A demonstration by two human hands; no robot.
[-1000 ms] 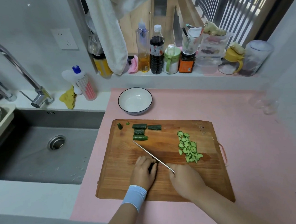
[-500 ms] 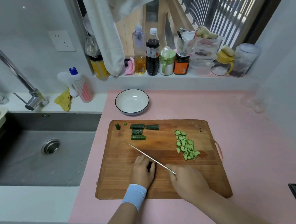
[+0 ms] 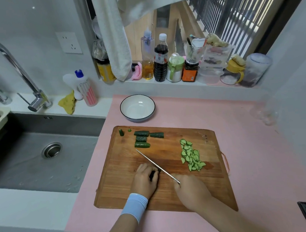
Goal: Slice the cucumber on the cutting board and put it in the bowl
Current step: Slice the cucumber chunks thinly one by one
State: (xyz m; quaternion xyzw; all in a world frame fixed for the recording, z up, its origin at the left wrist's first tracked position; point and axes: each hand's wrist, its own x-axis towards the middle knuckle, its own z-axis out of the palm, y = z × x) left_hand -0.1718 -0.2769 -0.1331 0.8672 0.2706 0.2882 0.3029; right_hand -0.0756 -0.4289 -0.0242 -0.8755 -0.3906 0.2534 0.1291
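A pink counter [image 3: 239, 137] runs along the right of a grey steel sink [image 3: 35, 168] with a chrome tap [image 3: 16, 66] behind it. Past the counter's far edge, a white windowsill [image 3: 164, 83] carries a row of bottles and jars [image 3: 161, 61]. A round white bowl with a dark rim [image 3: 137, 107] stands near that far edge. Just nearer lies a rectangular wooden cutting board [image 3: 120, 180]. Four dark green cucumber chunks [image 3: 141, 139] sit by the board's far left corner, and thin pale green cucumber slices [image 3: 191, 157] are heaped toward its right edge.

The left hand [image 3: 145, 181], in a light blue wristband [image 3: 134, 205], rests near the board's near edge, its fingers curled over a short dark cucumber piece [image 3: 153, 175]. The right hand [image 3: 190, 190] is just beside it, its fingers wrapped round the hidden handle of a steel knife [image 3: 155, 165]. The blade slants toward the board's far left, against the held piece.
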